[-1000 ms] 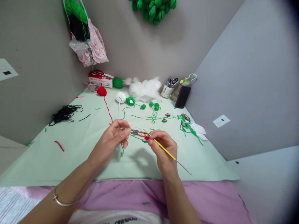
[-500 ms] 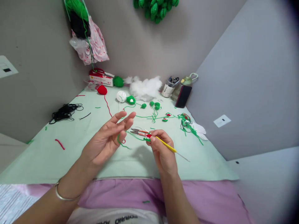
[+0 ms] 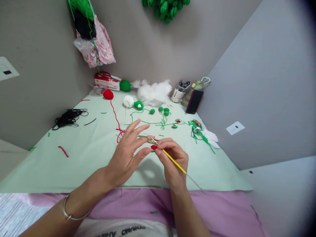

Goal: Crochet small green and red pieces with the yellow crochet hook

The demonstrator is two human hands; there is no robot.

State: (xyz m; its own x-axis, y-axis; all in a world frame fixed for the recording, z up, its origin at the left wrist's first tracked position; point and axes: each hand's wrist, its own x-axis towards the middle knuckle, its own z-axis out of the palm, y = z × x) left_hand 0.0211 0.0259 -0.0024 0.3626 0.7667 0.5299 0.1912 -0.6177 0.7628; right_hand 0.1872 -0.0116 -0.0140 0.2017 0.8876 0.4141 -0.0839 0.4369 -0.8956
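Left hand (image 3: 124, 154) just swung in spread-fingered, nine o'clock of the red patch (image 3: 154, 147), so crochet's likely on, right hand (image 3: 172, 172) pinching the hook (image 3: 176, 164).

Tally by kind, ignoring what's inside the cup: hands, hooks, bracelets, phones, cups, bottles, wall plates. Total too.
Hands: 2 (left hand, right hand)
Hook: 1
Bracelet: 1
Phone: 1
Cup: 1
Bottle: 1
Wall plates: 2 (left plate, right plate)
Total: 9
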